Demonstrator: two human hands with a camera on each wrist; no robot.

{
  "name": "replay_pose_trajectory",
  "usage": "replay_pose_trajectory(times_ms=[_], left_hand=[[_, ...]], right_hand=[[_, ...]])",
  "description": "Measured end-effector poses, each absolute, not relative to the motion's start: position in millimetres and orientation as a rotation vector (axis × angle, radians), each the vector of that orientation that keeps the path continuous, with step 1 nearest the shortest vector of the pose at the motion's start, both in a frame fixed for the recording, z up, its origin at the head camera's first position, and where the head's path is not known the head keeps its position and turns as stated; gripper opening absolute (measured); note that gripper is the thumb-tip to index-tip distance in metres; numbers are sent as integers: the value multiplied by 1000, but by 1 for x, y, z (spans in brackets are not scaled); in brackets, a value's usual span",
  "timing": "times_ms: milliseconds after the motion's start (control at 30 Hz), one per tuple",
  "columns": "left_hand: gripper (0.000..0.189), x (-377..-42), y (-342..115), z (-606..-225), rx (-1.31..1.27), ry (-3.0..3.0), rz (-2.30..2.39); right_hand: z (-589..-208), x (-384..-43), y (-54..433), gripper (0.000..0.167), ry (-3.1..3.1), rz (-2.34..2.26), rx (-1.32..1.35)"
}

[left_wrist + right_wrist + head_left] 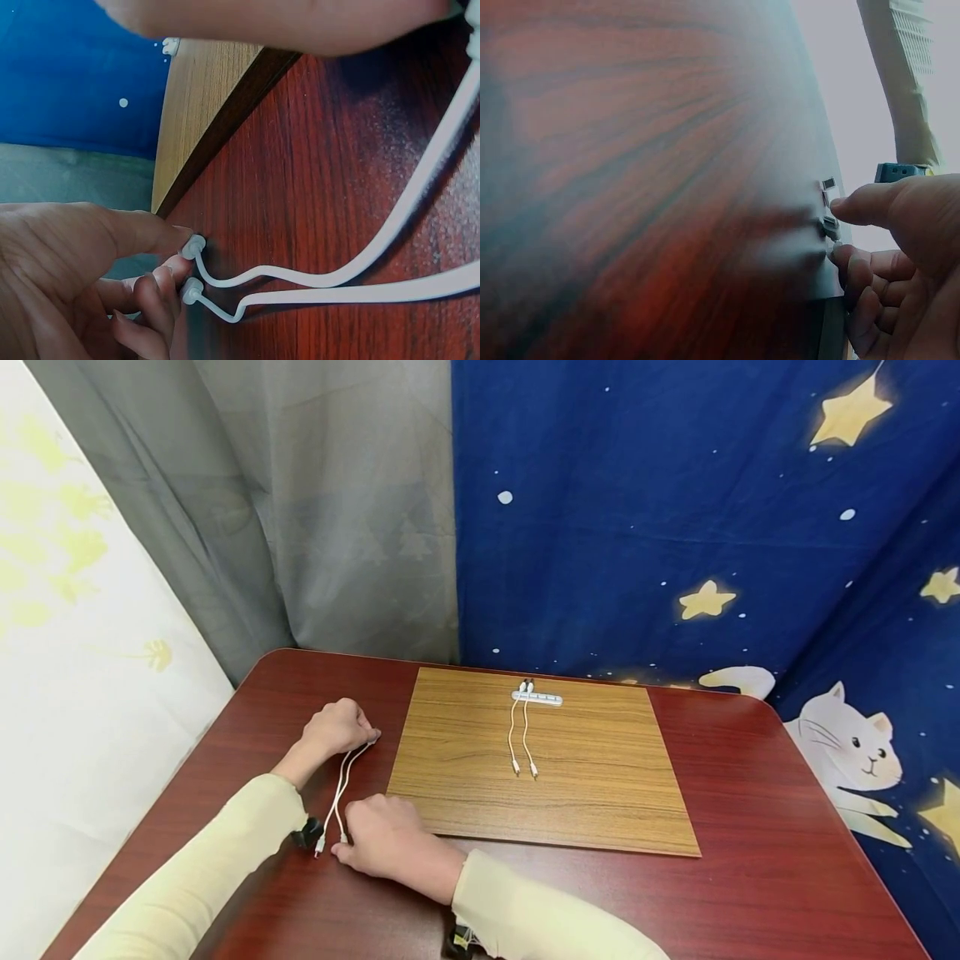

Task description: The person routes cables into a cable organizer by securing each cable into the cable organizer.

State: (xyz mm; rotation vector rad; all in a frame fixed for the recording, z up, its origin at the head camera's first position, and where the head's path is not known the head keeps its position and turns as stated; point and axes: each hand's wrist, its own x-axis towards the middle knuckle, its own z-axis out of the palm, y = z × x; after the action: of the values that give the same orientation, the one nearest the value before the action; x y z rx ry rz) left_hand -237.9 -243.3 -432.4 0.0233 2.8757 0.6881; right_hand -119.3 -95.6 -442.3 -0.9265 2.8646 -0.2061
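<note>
Two white charging cables lie side by side on the table left of the wooden board. At their far ends my left hand pinches with thumb and fingers; one white plug sits at the fingertips, and a second plug is against the lower fingers. My right hand pinches the near end of one cable, thumb opposite curled fingers. The other cable's near plug lies just left of that hand. Metal plug tips show by the right thumb in the right wrist view.
On the wooden board, a pale slotted cable clip holds two more white cables hanging toward me. The dark red table surrounds the board. Curtains stand behind the table's far edge.
</note>
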Motion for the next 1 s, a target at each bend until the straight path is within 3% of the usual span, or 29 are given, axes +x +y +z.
replay_pose_trajectory(times_ms=[1000], left_hand=[[30,-235,-241,-432,-12,2873,638]], right_hand=[[-442,-117,-91,32,2861,-256,-1031]])
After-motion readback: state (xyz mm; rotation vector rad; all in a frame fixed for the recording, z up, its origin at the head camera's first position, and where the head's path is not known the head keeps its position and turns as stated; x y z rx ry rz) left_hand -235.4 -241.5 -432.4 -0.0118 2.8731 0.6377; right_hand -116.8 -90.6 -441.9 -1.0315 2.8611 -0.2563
